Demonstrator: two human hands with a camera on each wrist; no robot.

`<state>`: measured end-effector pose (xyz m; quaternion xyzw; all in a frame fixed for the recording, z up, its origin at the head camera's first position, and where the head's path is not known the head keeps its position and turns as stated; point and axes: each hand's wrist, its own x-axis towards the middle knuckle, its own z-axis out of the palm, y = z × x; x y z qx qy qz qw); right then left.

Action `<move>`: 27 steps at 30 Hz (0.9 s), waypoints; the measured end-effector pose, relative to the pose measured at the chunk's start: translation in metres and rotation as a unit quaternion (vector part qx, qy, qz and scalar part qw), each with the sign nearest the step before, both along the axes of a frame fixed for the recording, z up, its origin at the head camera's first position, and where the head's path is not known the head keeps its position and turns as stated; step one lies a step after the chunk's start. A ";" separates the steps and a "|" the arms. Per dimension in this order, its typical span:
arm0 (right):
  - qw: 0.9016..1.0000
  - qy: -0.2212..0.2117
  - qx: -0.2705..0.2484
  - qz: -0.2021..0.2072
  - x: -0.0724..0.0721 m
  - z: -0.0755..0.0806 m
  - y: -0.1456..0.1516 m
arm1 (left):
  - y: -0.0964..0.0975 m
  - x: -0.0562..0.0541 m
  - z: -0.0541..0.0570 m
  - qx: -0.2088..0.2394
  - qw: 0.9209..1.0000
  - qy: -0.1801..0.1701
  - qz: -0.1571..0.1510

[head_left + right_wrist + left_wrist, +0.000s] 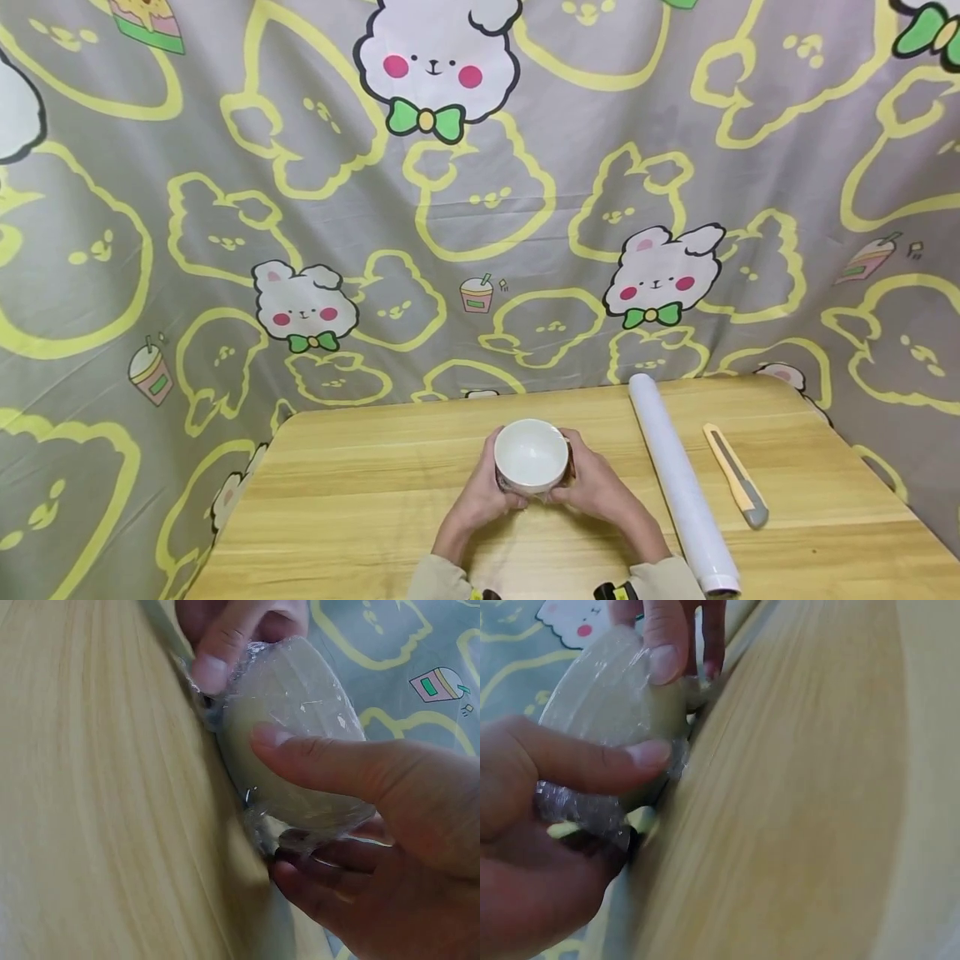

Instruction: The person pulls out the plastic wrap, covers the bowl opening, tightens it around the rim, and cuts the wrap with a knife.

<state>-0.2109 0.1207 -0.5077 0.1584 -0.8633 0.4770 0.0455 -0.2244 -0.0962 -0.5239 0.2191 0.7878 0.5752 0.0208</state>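
A white bowl (531,450) stands with its mouth up at the middle of the wooden table. Clear cling film covers its outside, wrinkled and bunched in places, as the wall of the bowl (296,697) shows in the right wrist view. My left hand (483,486) holds the bowl from the left, my right hand (596,486) from the right. Both thumbs lie on the near side of the wall. In the left wrist view, crumpled film (581,806) sits beneath the left thumb, between it and the fingers. Most of the fingers behind the bowl are hidden.
A long white roll (678,483) lies lengthwise on the table (360,500), right of my hands. Beyond it rests a yellow and grey utility knife (735,475). A grey patterned curtain (480,217) hangs close behind the table's back edge and along its sides.
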 end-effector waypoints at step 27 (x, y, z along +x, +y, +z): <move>0.999 -0.003 0.013 -0.037 -0.002 0.000 -0.016 | 0.006 0.007 0.006 -0.137 0.974 0.088 0.158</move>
